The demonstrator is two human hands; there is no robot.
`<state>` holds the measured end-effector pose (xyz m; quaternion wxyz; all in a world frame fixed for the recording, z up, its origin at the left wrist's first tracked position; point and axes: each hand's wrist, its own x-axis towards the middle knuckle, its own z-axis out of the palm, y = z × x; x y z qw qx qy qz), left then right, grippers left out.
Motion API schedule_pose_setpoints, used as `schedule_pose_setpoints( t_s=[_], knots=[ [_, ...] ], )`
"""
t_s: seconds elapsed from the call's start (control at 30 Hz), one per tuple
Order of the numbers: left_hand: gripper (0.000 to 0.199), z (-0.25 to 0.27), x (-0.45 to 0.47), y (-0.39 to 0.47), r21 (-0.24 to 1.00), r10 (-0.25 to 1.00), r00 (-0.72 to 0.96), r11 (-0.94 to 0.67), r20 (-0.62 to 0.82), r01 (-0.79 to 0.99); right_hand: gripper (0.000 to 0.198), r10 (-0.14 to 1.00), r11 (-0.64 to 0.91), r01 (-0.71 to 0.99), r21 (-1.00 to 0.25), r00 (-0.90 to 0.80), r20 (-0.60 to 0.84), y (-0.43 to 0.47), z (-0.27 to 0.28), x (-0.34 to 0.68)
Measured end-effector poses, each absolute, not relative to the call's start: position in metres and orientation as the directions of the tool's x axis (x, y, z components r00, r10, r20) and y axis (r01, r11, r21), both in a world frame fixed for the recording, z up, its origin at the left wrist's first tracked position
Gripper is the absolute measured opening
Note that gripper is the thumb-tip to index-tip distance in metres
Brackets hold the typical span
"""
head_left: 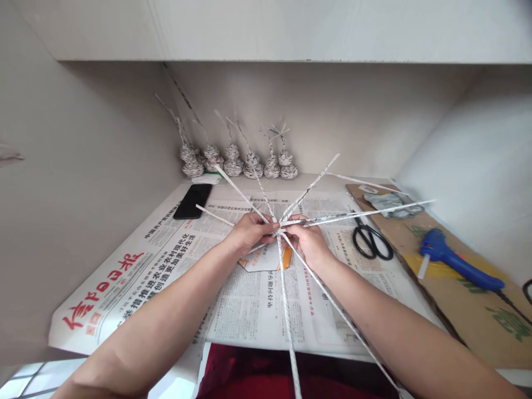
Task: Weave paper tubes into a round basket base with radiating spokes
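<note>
Several thin rolled-paper sticks (286,302) fan out like spokes from one crossing point in front of me. My left hand (251,231) is closed on that crossing from the left, thumb and fingers pinching it. From the right, my right hand (306,237) grips the sticks close to the same centre, its thumb on top. One long stick runs down between my forearms past the table edge; another lies along my right forearm. Beneath my hands is a small printed card piece (266,260) with orange parts. My fingertips partly hide the crossing.
Several woven paper gourd shapes (253,165) line the back wall. A black phone (193,201) lies at left on newspaper (166,260). To the right are black scissors (372,241), plus cardboard (453,299) bearing a blue glue gun (461,263) and a crumpled grey piece (393,205).
</note>
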<state>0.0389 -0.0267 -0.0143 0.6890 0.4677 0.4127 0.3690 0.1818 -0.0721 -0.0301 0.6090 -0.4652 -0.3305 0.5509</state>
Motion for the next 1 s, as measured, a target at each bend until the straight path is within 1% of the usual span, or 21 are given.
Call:
schedule_pose_setpoints(
  t_s=[0.1, 0.23, 0.3, 0.4, 0.5, 0.57, 0.67, 0.8, 0.9, 1.0],
  knots=[
    [0.028, -0.013, 0.039, -0.027, 0.946, 0.892, 0.395, 0.295, -0.221, -0.137, 0.019, 0.976, -0.032, -0.396, -0.918, 0.184, -0.114, -0.072, -0.03, 0.182],
    [0.027, -0.012, 0.038, -0.027, 0.945, 0.887, 0.39, 0.309, -0.246, -0.108, 0.028, 0.968, -0.027, -0.462, -0.887, 0.21, -0.139, -0.07, -0.029, 0.182],
    [0.027, -0.011, 0.037, -0.027, 0.946, 0.885, 0.393, 0.309, -0.251, -0.093, 0.03, 0.96, -0.041, -0.474, -0.88, 0.224, -0.166, -0.069, -0.027, 0.183],
    [0.027, -0.01, 0.037, -0.027, 0.944, 0.882, 0.399, 0.315, -0.251, -0.102, 0.023, 0.953, -0.1, -0.478, -0.873, 0.206, -0.222, -0.068, -0.026, 0.185],
    [0.027, -0.008, 0.038, -0.028, 0.939, 0.89, 0.374, 0.323, -0.26, -0.116, 0.014, 0.948, -0.158, -0.522, -0.838, 0.159, -0.277, -0.068, -0.025, 0.188],
    [0.026, -0.007, 0.038, -0.027, 0.938, 0.9, 0.348, 0.323, -0.264, -0.123, 0.013, 0.948, -0.156, -0.549, -0.821, 0.149, -0.28, -0.069, -0.024, 0.188],
    [0.024, -0.008, 0.039, -0.025, 0.939, 0.916, 0.306, 0.313, -0.26, -0.139, 0.014, 0.962, -0.11, -0.537, -0.836, 0.154, -0.225, -0.072, -0.022, 0.184],
    [0.026, -0.009, 0.04, -0.023, 0.946, 0.931, 0.272, 0.291, -0.244, -0.145, 0.024, 0.972, -0.013, -0.457, -0.889, 0.204, -0.119, -0.078, -0.022, 0.177],
    [0.028, -0.011, 0.039, -0.022, 0.949, 0.935, 0.264, 0.279, -0.235, -0.145, 0.022, 0.971, 0.068, -0.278, -0.958, 0.239, -0.001, -0.079, -0.026, 0.176],
    [0.027, -0.011, 0.039, -0.022, 0.955, 0.941, 0.255, 0.262, -0.222, -0.137, 0.017, 0.961, 0.135, -0.101, -0.986, 0.257, 0.105, -0.078, -0.03, 0.18]
  ],
)
